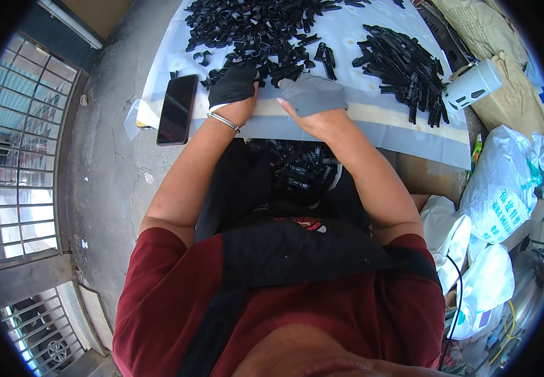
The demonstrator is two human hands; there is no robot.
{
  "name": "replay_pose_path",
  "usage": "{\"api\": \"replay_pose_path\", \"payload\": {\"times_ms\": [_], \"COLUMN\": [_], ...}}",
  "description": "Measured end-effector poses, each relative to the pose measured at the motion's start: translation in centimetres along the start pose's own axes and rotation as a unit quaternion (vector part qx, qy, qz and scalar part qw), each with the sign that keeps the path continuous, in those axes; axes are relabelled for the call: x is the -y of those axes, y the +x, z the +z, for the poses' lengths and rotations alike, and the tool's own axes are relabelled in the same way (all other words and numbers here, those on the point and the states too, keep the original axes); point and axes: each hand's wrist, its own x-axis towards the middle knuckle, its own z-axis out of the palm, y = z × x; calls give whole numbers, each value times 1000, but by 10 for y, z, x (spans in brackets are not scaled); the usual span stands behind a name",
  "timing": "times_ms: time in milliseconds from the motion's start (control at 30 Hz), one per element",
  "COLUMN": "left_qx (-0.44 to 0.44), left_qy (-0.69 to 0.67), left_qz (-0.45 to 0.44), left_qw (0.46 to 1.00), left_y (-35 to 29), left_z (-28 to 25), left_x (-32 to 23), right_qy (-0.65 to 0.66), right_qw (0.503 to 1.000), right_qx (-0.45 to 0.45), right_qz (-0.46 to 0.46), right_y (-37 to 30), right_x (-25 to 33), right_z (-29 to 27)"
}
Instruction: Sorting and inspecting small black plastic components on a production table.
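Note:
My left hand [234, 91], in a black fingerless glove, is curled at the near edge of a big heap of small curled black pieces [247, 31]. My right hand [315, 97], in a grey dotted glove, is closed a little to its right, thumb toward the left hand. The backs of both hands cover whatever the fingers hold. Just beyond the right hand lie a few straight black pieces [326, 60]. Farther right is a pile of long, narrow black pieces [404, 69]. Below the table edge, at my lap, sits a batch of black pieces [298, 168].
A dark phone [177, 110] lies left of my left hand on the white-covered table [372, 116]. A white slotted cylinder [473, 86] leans over the right edge. Plastic bags [501, 182] and sacks crowd the right side. A barred window [20, 151] stands left, beyond concrete floor [105, 157].

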Motion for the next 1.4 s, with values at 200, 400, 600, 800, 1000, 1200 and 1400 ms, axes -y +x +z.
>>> {"api": "replay_pose_path", "payload": {"times_ms": [200,400,600,800,1000,1200,1400], "left_qx": [-7,-80,7,258,301,275,159], "left_qy": [37,-15,-132,-383,-385,-496,-542], "left_qz": [36,5,-38,-54,47,-258,-194], "left_qw": [999,997,991,885,871,782,802], "left_y": [-3,-3,-14,-33,-38,-67,-66], "left_z": [7,-11,-38,-64,-59,-36,-40], "left_x": [2,-5,-19,-41,-39,-48,-48], "right_qy": [-87,-21,-95,68,213,167,226], "right_qw": [992,991,982,988,975,985,973], "right_qx": [83,-4,25,-89,38,-44,-50], "right_qz": [43,136,158,107,-50,-7,17], "right_y": [9,-20,-28,-46,-49,-49,-59], "right_x": [-11,-41,-54,-37,3,17,7], "right_z": [17,1,-1,7,-20,-12,-21]}}
